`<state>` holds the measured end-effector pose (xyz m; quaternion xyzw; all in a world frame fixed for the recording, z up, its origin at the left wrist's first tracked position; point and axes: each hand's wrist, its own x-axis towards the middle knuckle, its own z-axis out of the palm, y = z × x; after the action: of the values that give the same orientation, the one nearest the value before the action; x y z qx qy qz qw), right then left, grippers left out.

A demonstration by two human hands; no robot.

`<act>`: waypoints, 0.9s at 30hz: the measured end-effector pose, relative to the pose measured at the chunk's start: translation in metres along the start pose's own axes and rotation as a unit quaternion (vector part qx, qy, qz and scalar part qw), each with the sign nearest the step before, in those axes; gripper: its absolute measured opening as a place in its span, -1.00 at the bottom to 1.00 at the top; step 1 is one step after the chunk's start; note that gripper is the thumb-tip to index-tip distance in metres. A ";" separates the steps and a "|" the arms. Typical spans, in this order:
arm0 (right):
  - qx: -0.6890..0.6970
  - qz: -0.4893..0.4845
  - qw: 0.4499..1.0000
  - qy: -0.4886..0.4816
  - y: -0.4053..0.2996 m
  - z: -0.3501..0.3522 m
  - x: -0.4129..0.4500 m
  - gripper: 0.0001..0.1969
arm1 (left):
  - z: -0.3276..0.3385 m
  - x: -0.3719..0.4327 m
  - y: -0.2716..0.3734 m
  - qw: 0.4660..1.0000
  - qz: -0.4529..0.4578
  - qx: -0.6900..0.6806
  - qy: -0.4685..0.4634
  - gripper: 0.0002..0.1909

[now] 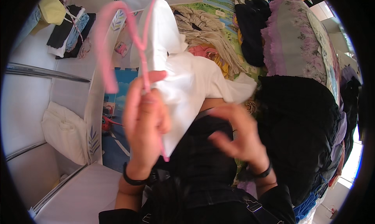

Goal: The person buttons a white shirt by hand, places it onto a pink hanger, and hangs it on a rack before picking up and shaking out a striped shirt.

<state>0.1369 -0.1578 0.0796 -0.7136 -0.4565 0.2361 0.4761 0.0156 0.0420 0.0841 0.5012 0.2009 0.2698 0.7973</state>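
A pink clothes hanger (143,60), blurred at its hooked upper part, is gripped in my left hand (146,115). Behind and beside that hand lies a white garment (187,74), one sleeve reaching right across the play mat; part of it rests over my lap. My right hand (240,133) is to the right of the garment's lower edge, thumb and fingers apart, holding nothing. Both hands are blurred. The left hand covers the middle of the hanger, so whether it also pinches the white cloth cannot be told.
Left stands a white fabric shelf unit with metal rods (49,73), holding folded clothes (73,33) and a folded cream cloth (66,133). A printed play mat (117,136) lies beneath a striped beige cloth (219,39). A black garment (296,130) and a floral, lilac-frilled cushion (293,39) are at right.
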 end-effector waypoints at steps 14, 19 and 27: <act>0.189 0.202 0.950 0.145 -0.006 0.038 0.009 -0.69 | -0.030 -0.037 -0.063 0.870 0.127 0.430 -0.205 -0.33; 0.203 0.191 0.949 0.145 -0.016 0.022 0.015 -0.71 | -0.021 -0.069 -0.113 0.842 0.129 0.438 -0.286 -0.13; 0.227 0.192 0.947 0.120 -0.032 0.020 0.017 -0.70 | -0.010 -0.039 -0.097 0.847 0.187 0.417 -0.271 -0.62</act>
<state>0.1156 -0.1295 0.1014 -0.6839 -0.1849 0.3328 0.6223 0.0024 -0.0100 -0.0061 0.8680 -0.0268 0.1577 0.4701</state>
